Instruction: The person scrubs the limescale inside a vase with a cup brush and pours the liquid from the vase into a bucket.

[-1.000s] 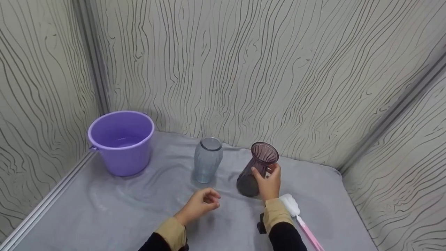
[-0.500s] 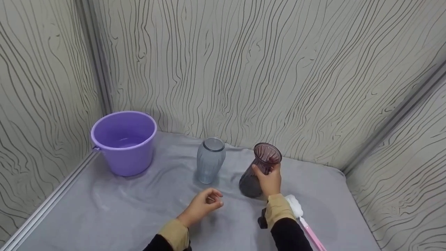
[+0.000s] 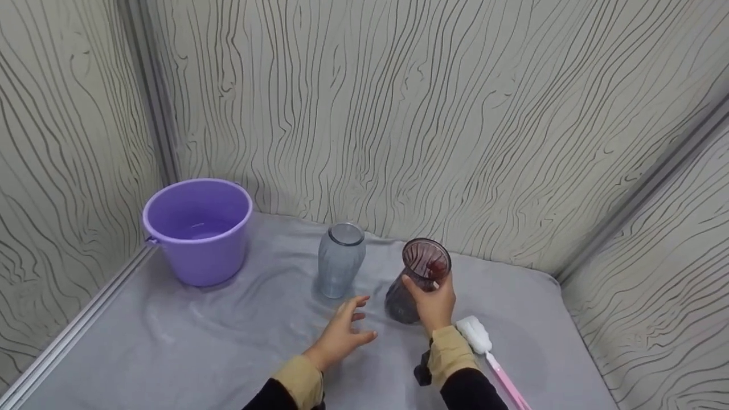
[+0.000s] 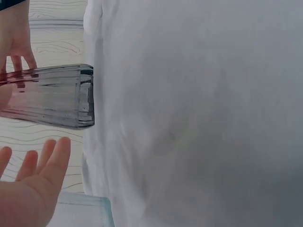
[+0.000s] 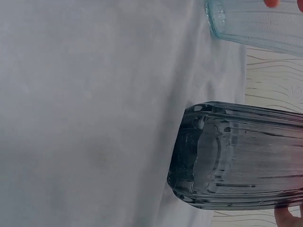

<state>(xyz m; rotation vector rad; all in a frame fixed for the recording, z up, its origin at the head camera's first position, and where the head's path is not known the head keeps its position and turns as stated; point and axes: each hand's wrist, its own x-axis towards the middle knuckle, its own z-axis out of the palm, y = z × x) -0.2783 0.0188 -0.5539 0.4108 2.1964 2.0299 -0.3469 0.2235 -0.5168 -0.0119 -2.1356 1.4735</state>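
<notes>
A ribbed glass vase (image 3: 403, 302), dark grey below and reddish-purple at its flared mouth, is in my right hand (image 3: 437, 306). The thumb and fingers grip it round the neck, and it leans a little in the head view. To its left my left hand (image 3: 340, 336) hovers over the cloth with fingers spread, touching nothing. Just beyond that hand a pale blue glass vase (image 3: 340, 265) stands upright. The right wrist view brings the held vase's thick base (image 5: 189, 161) up close, near the cloth; whether it touches is unclear.
A purple bucket (image 3: 208, 265) stands at the back left, near the wall corner. Beside my right forearm lies a white-headed brush (image 3: 475, 336) with a pink handle. Grey cloth (image 3: 188, 353) covers the table, and patterned walls (image 3: 364, 114) rise behind and at both sides.
My left hand has opened its fingers and moved slightly right, toward the held vase. The vase's mouth has tipped a little nearer to me in my right hand.
</notes>
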